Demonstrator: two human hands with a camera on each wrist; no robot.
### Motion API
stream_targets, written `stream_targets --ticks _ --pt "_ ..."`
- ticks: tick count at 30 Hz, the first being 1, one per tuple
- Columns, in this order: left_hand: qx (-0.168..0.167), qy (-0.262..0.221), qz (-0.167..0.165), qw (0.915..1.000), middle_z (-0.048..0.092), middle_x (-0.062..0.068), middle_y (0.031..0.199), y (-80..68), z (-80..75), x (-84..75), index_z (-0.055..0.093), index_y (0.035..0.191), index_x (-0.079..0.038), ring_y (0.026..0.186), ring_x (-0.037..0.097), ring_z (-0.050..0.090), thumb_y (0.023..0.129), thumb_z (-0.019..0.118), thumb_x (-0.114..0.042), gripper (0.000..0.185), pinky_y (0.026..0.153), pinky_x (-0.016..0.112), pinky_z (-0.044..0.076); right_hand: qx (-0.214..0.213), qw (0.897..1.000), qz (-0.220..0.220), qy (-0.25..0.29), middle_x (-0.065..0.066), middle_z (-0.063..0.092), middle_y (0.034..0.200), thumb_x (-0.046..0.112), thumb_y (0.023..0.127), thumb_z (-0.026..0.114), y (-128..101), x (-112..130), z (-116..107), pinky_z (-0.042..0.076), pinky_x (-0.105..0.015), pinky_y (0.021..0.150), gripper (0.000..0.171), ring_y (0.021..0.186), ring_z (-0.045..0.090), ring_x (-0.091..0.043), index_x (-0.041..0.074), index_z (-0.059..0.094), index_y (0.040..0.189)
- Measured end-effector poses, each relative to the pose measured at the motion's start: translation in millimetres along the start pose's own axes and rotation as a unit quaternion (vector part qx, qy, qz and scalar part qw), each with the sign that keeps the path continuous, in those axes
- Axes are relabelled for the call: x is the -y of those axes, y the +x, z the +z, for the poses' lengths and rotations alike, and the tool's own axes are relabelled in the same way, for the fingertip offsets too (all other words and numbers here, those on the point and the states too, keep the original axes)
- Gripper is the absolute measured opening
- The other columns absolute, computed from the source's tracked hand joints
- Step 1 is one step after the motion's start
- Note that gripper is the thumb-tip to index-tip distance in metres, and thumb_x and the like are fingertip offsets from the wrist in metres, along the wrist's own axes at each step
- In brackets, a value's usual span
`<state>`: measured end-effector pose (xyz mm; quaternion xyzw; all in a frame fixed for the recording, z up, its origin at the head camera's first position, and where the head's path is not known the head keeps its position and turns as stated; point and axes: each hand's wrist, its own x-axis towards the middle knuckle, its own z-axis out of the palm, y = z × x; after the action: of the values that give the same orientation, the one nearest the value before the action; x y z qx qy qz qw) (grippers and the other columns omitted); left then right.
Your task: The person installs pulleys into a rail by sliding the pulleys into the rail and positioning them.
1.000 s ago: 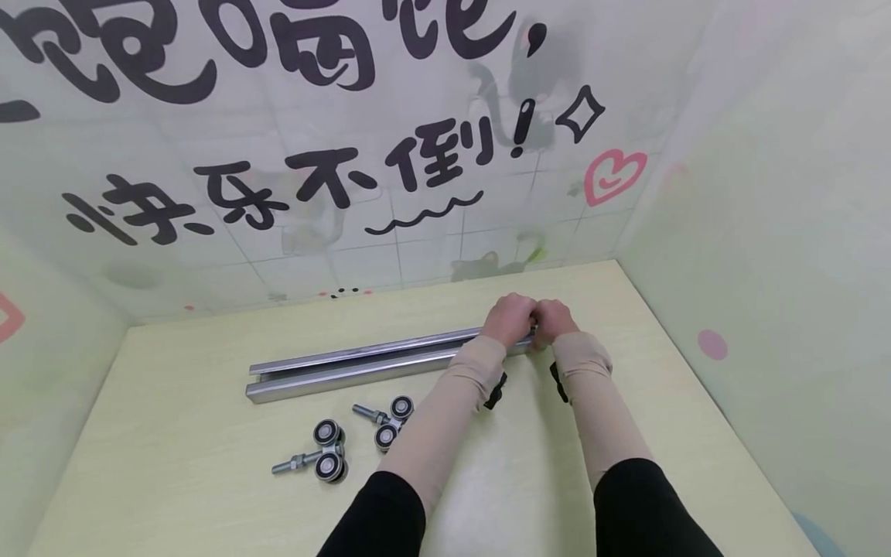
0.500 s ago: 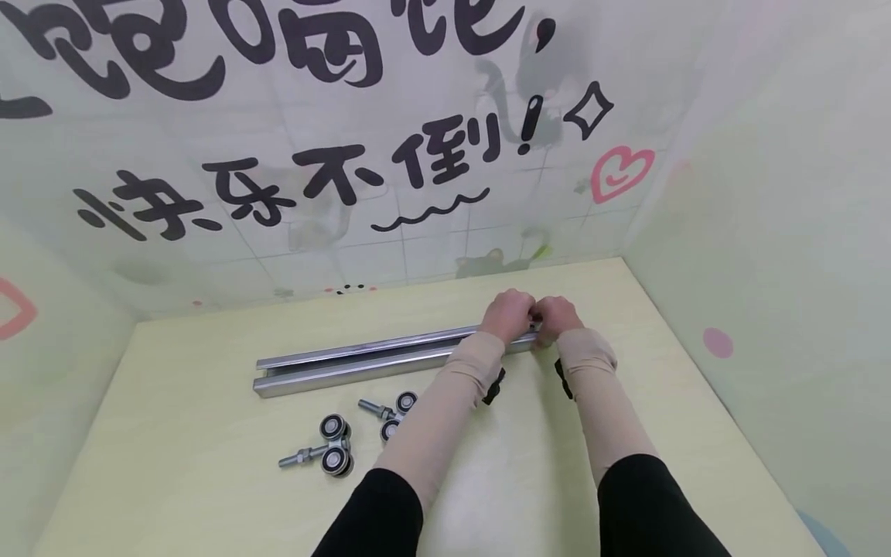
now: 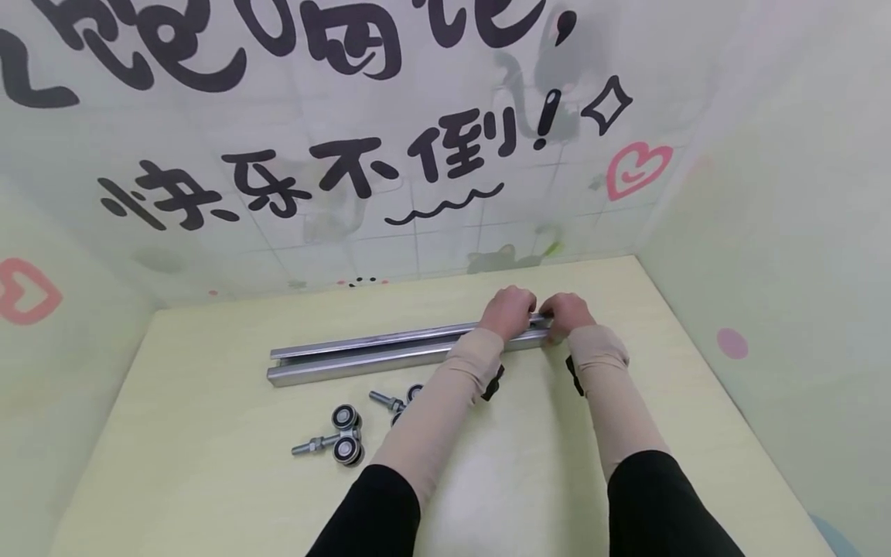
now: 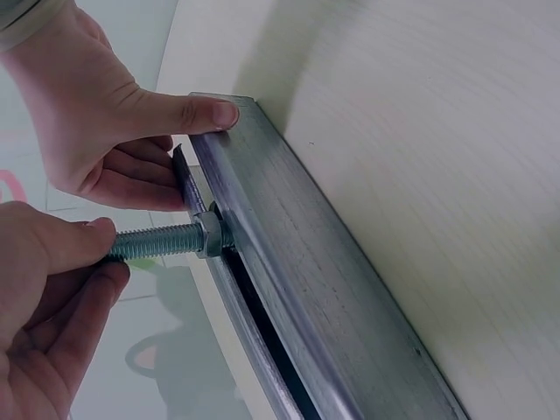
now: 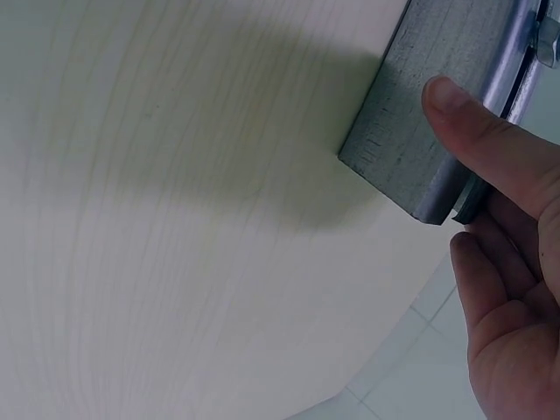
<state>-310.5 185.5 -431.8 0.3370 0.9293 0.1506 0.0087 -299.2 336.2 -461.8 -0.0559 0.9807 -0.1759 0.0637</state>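
A grey metal channel rail (image 3: 362,362) with a slot along it lies across the table. My left hand (image 3: 508,313) is over the rail near its right end. In the left wrist view its thumb and fingers pinch a threaded bolt (image 4: 162,241) with a hex nut (image 4: 209,234), which stands out of the slot. Whatever the bolt joins inside the rail is hidden. My right hand (image 3: 569,316) grips the rail's right end, thumb (image 5: 448,94) flat on the near side wall and fingers at the far side, as the right wrist view shows.
Two roller trolleys lie in front of the rail: one (image 3: 346,435) in full view, the other (image 3: 390,402) partly behind my left sleeve. Pale walls with black lettering (image 3: 355,162) close in the light wooden table (image 3: 209,464) at the back and sides.
My left hand has moved left along the rail, opening a gap between the hands that were touching. My right hand stays at the rail's end. The head view has shifted slightly.
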Motion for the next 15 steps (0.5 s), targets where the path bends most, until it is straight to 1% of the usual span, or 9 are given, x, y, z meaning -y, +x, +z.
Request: stream_targets --ticks 6,15 --pt "0.003 0.007 0.0 1.0 0.065 0.002 0.077 -5.2 -5.1 3.5 0.069 0.081 -0.01 0.07 0.017 0.058 0.082 0.057 -0.005 0.013 0.061 0.027 0.048 -0.001 1.0 -0.011 -0.003 -0.014 0.068 0.096 0.003 0.047 0.081 0 -1 0 0.047 -0.041 0.081 0.051 0.09 0.06 -0.03 0.0 0.069 0.097" --pt "0.007 0.008 -0.008 0.9999 0.063 0.001 0.074 -14.1 -6.7 13.1 0.068 0.077 -0.011 0.068 0.016 0.057 0.081 0.057 -0.004 0.013 0.058 0.026 0.047 0.003 1.0 -0.005 0.008 -0.016 0.067 0.097 0.002 0.047 0.081 -1 0 2 0.047 -0.042 0.084 0.053 0.091 0.06 -0.032 -0.002 0.068 0.098"
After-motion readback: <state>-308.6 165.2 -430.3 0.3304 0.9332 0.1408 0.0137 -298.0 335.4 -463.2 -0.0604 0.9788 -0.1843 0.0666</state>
